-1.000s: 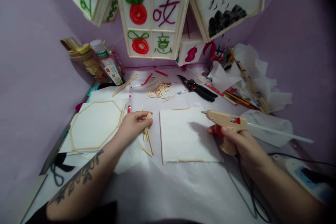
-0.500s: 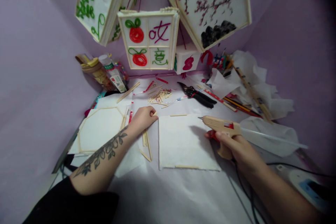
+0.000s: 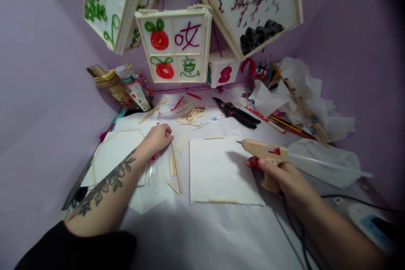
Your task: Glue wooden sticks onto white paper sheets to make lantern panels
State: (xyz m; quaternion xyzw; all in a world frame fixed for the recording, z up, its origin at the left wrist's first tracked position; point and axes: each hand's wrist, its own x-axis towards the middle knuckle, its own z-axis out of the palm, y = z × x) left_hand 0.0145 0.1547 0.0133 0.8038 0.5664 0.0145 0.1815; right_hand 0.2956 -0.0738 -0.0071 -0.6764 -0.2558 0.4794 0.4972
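My right hand is wrapped around the grip of a beige hot glue gun, with a clear glue stick poking out of its back. Its nozzle points left, just over the upper right of a white square panel. Short wooden strips lie along the panel's top edge and bottom edge. Left of the panel, my left hand is closed, its fingertips at the upper end of a long thin wooden stick. Several shorter sticks lie beside it.
Black pruning shears and a pile of cut sticks lie behind the panel. Painted lanterns hang above. At left are a framed white panel and a bottle; at right, crumpled paper and a power strip.
My left hand has moved left from the panel's upper left corner to the long stick, uncovering several short sticks. My right hand and the glue gun have barely moved.
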